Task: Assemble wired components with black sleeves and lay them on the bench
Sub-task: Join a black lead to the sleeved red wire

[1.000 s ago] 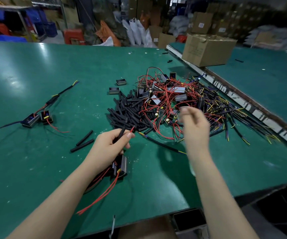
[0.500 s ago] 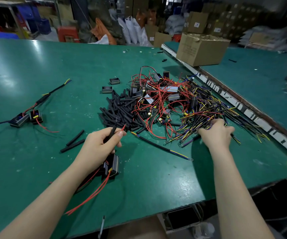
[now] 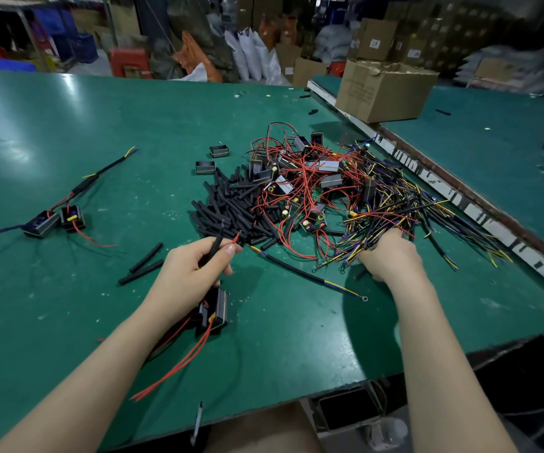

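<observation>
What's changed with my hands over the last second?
The right hand went from hovering above the bench down into the cable bundle and now grasps wires there. The left hand stayed put, pinching the black sleeve with the component beneath.

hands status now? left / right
Left hand: closed, pinching a black sleeve with a red wire.
Right hand: closed on cables in the wire pile.

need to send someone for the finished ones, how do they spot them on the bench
Start at the green bench and look far left of the big wire pile. The finished assembly lies there alone: two small black blocks side by side, with a sleeved lead running up and away.
</observation>
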`<state>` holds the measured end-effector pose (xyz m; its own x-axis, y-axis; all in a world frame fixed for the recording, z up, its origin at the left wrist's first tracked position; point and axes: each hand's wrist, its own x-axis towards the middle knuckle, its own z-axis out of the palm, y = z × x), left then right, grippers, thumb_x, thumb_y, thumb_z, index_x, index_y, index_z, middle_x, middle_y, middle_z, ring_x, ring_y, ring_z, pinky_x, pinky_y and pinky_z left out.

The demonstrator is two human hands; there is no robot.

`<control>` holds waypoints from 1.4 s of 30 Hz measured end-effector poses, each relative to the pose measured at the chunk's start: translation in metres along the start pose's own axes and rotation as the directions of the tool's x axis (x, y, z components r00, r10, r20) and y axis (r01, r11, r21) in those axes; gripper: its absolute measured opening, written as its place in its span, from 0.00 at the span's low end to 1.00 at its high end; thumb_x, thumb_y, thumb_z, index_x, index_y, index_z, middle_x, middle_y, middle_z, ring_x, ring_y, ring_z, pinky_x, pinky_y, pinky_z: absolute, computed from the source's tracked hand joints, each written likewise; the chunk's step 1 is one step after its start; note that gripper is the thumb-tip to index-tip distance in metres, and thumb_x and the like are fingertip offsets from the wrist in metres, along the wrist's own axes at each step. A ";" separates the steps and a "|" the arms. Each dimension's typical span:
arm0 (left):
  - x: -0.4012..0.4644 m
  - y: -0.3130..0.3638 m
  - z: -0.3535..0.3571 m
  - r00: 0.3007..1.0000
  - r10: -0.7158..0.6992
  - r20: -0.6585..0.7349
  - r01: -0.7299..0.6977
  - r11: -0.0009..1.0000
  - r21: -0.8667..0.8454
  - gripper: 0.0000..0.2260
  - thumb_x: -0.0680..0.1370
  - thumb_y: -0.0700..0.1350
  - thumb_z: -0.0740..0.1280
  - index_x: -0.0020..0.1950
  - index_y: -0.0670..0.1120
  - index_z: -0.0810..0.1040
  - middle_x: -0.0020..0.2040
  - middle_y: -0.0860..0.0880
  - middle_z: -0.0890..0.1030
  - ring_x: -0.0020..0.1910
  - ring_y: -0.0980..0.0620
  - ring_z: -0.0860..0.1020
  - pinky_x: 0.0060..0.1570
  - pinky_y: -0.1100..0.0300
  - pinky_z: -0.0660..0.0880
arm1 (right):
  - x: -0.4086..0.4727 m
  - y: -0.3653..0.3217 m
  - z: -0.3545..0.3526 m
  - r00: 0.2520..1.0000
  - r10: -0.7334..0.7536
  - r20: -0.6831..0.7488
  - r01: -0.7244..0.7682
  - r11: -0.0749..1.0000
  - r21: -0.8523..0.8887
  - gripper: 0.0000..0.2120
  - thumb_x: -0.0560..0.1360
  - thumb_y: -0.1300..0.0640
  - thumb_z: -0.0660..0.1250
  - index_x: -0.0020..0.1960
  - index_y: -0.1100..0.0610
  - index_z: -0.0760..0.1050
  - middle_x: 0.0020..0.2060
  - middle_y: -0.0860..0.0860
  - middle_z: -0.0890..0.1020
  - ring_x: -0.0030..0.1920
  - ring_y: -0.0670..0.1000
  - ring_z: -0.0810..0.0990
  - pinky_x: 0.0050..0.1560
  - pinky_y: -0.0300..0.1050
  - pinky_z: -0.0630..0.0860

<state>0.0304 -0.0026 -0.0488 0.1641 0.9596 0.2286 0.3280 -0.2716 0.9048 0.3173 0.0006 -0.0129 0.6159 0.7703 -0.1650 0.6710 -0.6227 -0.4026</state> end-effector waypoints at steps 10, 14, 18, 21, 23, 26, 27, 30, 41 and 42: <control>0.002 -0.004 -0.002 1.000 -0.003 0.002 0.003 0.998 -0.068 0.07 0.79 0.50 0.64 0.47 0.56 0.81 0.33 0.56 0.80 0.27 0.60 0.75 0.30 0.69 0.71 | -0.064 -0.012 -0.004 0.843 -0.450 0.295 0.073 0.638 0.766 0.11 0.76 0.65 0.60 0.52 0.55 0.77 0.36 0.48 0.85 0.21 0.45 0.72 0.19 0.32 0.60; 0.002 -0.002 -0.002 0.999 -0.033 -0.042 0.027 0.992 -0.127 0.08 0.80 0.47 0.63 0.46 0.54 0.82 0.30 0.56 0.78 0.26 0.59 0.73 0.28 0.69 0.69 | -0.078 -0.047 0.002 0.692 -0.705 0.154 0.306 0.479 0.822 0.10 0.76 0.66 0.66 0.51 0.51 0.74 0.46 0.48 0.86 0.32 0.46 0.82 0.26 0.32 0.67; 0.003 0.002 -0.003 0.995 -0.057 -0.084 0.041 0.984 -0.172 0.10 0.81 0.45 0.62 0.46 0.52 0.81 0.27 0.55 0.74 0.24 0.58 0.70 0.28 0.69 0.68 | -0.065 -0.092 0.007 0.724 -0.688 -0.052 0.313 0.260 0.913 0.08 0.80 0.56 0.63 0.44 0.57 0.77 0.28 0.52 0.82 0.19 0.46 0.71 0.21 0.33 0.65; 0.004 0.003 -0.003 0.991 -0.097 -0.095 0.076 0.976 -0.203 0.08 0.80 0.46 0.62 0.48 0.51 0.81 0.27 0.56 0.73 0.24 0.59 0.69 0.27 0.69 0.67 | -0.047 -0.115 0.019 0.795 -0.605 -0.037 0.208 0.216 0.954 0.15 0.81 0.51 0.59 0.42 0.58 0.76 0.21 0.48 0.74 0.17 0.44 0.64 0.18 0.33 0.60; 0.003 0.002 -0.004 0.989 -0.108 -0.102 0.087 0.978 -0.191 0.09 0.80 0.47 0.63 0.47 0.48 0.82 0.27 0.56 0.74 0.24 0.59 0.69 0.27 0.68 0.67 | -0.039 -0.119 0.033 0.823 -0.567 0.002 0.138 0.205 0.969 0.16 0.82 0.50 0.58 0.41 0.57 0.75 0.20 0.47 0.70 0.18 0.43 0.63 0.18 0.33 0.58; 0.004 0.003 -0.005 0.990 -0.099 -0.103 0.080 0.981 -0.174 0.10 0.80 0.47 0.62 0.44 0.49 0.81 0.28 0.57 0.75 0.25 0.59 0.70 0.28 0.69 0.67 | -0.034 -0.111 0.050 0.832 -0.551 0.064 0.035 0.168 0.985 0.16 0.81 0.48 0.58 0.40 0.55 0.74 0.21 0.47 0.69 0.19 0.44 0.63 0.18 0.34 0.59; 0.004 0.003 -0.005 0.990 -0.100 -0.101 0.081 0.981 -0.176 0.10 0.80 0.47 0.62 0.43 0.49 0.81 0.28 0.57 0.75 0.25 0.59 0.70 0.28 0.70 0.67 | -0.033 -0.108 0.051 0.829 -0.554 0.073 0.016 0.156 0.988 0.16 0.81 0.48 0.59 0.40 0.55 0.74 0.21 0.47 0.69 0.19 0.44 0.63 0.18 0.34 0.60; 0.004 0.002 -0.004 0.990 -0.115 -0.085 0.095 0.972 -0.214 0.07 0.79 0.47 0.65 0.43 0.48 0.81 0.29 0.56 0.76 0.26 0.58 0.70 0.28 0.69 0.67 | -0.031 -0.105 0.049 0.817 -0.574 0.063 0.001 0.111 0.994 0.16 0.81 0.47 0.58 0.39 0.52 0.75 0.22 0.48 0.69 0.20 0.45 0.63 0.19 0.34 0.60; 0.005 0.008 -0.010 0.987 -0.109 -0.122 0.063 0.941 -0.331 0.07 0.79 0.44 0.65 0.51 0.53 0.82 0.31 0.54 0.77 0.26 0.59 0.70 0.28 0.70 0.67 | -0.041 -0.106 0.047 0.811 -0.584 0.027 0.018 0.071 0.997 0.16 0.82 0.49 0.55 0.41 0.54 0.73 0.22 0.47 0.70 0.22 0.45 0.66 0.21 0.34 0.58; 0.005 0.008 -0.010 0.986 -0.113 -0.121 0.069 0.945 -0.320 0.07 0.79 0.44 0.65 0.51 0.53 0.82 0.31 0.54 0.77 0.26 0.59 0.70 0.28 0.70 0.67 | -0.041 -0.106 0.047 0.807 -0.591 0.011 0.022 0.049 0.999 0.16 0.82 0.49 0.54 0.41 0.54 0.73 0.22 0.47 0.70 0.22 0.45 0.66 0.21 0.34 0.57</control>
<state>0.0245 0.0005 -0.0373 0.0123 0.9860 0.1663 0.0234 -0.1666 0.9857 0.2014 0.0414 -0.0053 0.0960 0.9909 0.0949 -0.3656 0.1237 -0.9225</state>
